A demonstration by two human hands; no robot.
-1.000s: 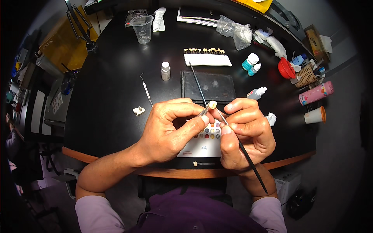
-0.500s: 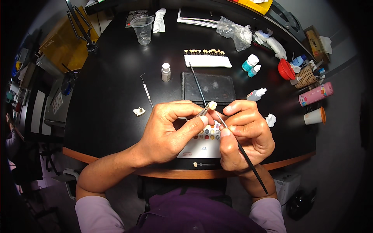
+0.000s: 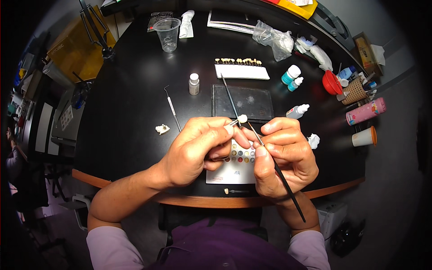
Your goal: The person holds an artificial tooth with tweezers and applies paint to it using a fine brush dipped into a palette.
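Observation:
My left hand (image 3: 195,146) is closed around a slim metal holder (image 3: 233,122), mostly hidden by the fingers. At its tip is a small whitish tooth crown (image 3: 243,119). My right hand (image 3: 285,157) grips a fine black-handled brush (image 3: 281,177) like a pen, its tip just below and right of the crown and apparently apart from it. Under my hands lies a white card with rows of coloured paint wells (image 3: 238,157). Beyond them, a second thin brush (image 3: 230,96) leans across a dark flat case (image 3: 249,101) and a white tooth-shade holder (image 3: 243,72).
A hooked dental probe (image 3: 172,108) and a tooth model piece (image 3: 162,129) lie at left. Small bottles (image 3: 194,84) (image 3: 298,111) stand around the case. Farther off are a clear plastic cup (image 3: 167,38) and a red bowl (image 3: 331,83). A single shade tooth (image 3: 227,191) lies by the front edge.
My left hand has turned, its thumb drawn back, and the crown has shifted slightly left and up. The right hand's brush has barely moved.

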